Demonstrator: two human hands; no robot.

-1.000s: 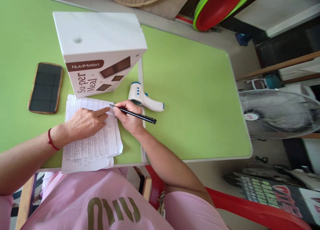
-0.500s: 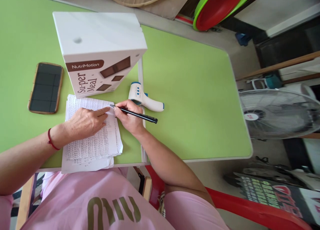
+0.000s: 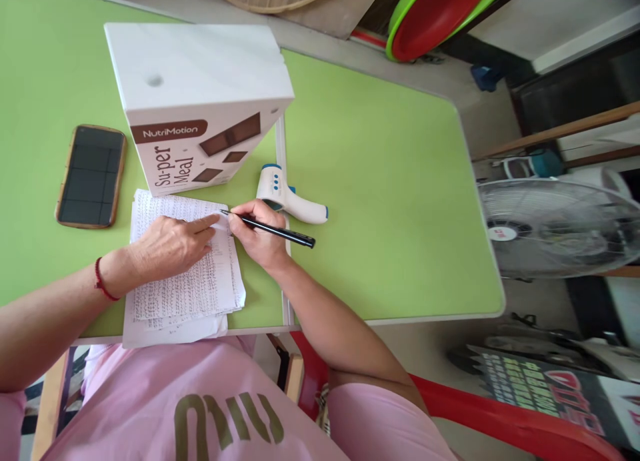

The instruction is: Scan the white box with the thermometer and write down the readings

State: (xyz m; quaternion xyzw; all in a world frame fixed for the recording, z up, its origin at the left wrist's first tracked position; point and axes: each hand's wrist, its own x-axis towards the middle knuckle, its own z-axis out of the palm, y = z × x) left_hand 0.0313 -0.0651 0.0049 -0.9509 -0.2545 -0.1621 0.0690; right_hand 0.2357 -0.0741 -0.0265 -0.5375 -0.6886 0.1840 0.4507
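Several handwritten sheets of paper (image 3: pixel 175 294) lie stacked near the front edge of the table. My left hand (image 3: pixel 173 246) rests on the top sheet, its index finger stretched toward the pen tip and the other fingers loosely bent. It holds nothing that I can see. A black pen (image 3: pixel 280 231) is gripped in my right hand (image 3: pixel 260 237), its tip at the paper's right side by my left fingertip. Just beyond my right hand lies a white and blue infrared thermometer (image 3: pixel 295 204), close to its knuckles.
A tall white box (image 3: pixel 205 101) stands behind the papers. To the left lies a phone (image 3: pixel 91 175) in a brown-edged case. The green table (image 3: pixel 390 201) has a seam under the thermometer. A standing fan (image 3: pixel 555 227) is beyond the right edge, and a red chair (image 3: pixel 500 414) is below.
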